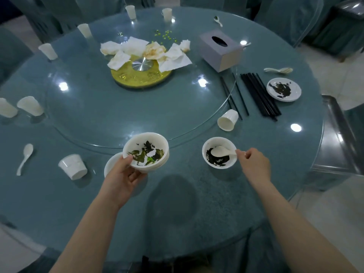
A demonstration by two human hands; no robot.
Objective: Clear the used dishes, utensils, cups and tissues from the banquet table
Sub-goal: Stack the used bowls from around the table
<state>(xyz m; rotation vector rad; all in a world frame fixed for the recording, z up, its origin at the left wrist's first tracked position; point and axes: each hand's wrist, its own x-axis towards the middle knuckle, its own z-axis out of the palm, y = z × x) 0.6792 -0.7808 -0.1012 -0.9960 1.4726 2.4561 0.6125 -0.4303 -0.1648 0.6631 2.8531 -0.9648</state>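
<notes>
Head view: left hand (pixel 126 175) grips stacked bowls (pixel 146 152); right hand (pixel 255 164) pinches spoon (pixel 223 151).

Left hand (pixel 123 177) cupped — right hand (pixel 255 164) pinching

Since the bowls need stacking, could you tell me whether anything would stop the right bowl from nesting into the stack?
Yes: a white spoon lies inside the right bowl, its handle pinched by the right hand. The table between that bowl and the stack in the left hand shows nothing else.
</notes>
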